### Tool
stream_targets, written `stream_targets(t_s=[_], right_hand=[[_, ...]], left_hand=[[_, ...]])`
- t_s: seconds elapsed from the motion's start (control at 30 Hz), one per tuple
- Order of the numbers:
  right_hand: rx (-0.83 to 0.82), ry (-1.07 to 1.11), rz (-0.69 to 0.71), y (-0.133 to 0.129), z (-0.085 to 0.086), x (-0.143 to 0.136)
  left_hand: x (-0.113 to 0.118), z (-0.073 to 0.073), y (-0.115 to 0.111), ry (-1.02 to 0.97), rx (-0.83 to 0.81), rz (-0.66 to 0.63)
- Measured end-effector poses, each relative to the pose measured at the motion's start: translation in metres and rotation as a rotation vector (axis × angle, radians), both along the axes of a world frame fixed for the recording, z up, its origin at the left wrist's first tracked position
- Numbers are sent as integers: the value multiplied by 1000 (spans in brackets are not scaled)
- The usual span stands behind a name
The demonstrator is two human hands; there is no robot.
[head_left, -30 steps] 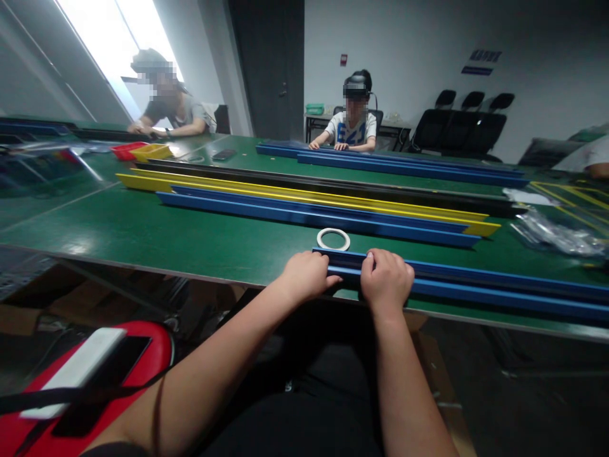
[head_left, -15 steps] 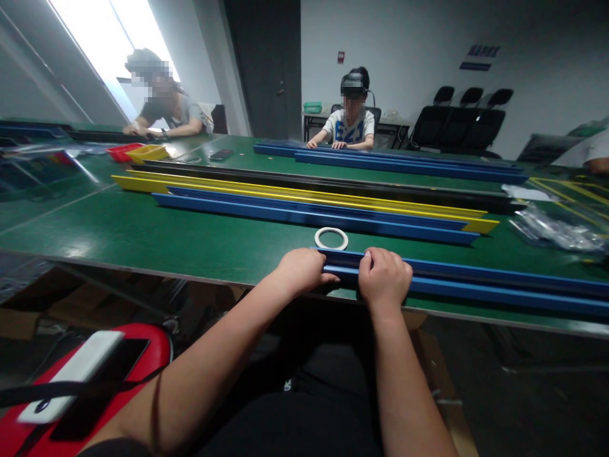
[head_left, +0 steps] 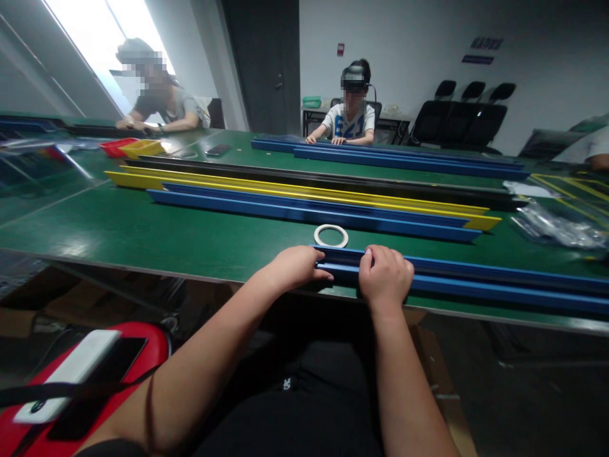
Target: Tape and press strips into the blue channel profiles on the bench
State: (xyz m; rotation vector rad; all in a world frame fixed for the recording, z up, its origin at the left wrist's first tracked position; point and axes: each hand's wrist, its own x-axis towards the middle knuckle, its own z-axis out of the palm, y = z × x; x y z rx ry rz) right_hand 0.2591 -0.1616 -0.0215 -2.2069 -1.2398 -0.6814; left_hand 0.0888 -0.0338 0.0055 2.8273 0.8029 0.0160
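Our right hand (head_left: 386, 279) is clamped on the near blue channel (head_left: 476, 291), beside the green table (head_left: 95, 231) edge; our left hand (head_left: 295, 266) is at its end, can't tell if gripping. Uneven push could skew it into the white ring (head_left: 316, 237).

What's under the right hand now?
The near blue rail shows on both sides of the right hand. The stretch beneath the palm is covered, so its surface there can't be seen.

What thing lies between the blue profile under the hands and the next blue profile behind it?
In the head view, a white ring lies there on the green table, near the held blue profile.
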Motion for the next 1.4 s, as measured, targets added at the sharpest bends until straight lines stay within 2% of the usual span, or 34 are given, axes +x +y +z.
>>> stream_targets(t_s=[0.23, 0.4, 0.7, 0.87, 1.03, 1.4], right_hand=[[22, 0, 4, 0, -1, 0], [13, 10, 4, 0, 0, 0], [19, 7, 5, 0, 0, 0], [9, 3, 2, 0, 0, 0], [12, 3, 5, 0, 0, 1], [15, -6, 3, 0, -1, 0]], left_hand=[[-1, -3, 1, -60, -83, -28], [-2, -4, -4, -73, -60, 9], [-20, 10, -10, -131, -148, 72], [-20, 12, -20, -132, -47, 82], [-21, 15, -23, -112, 74, 154], [-19, 4, -15, -93, 37, 127]])
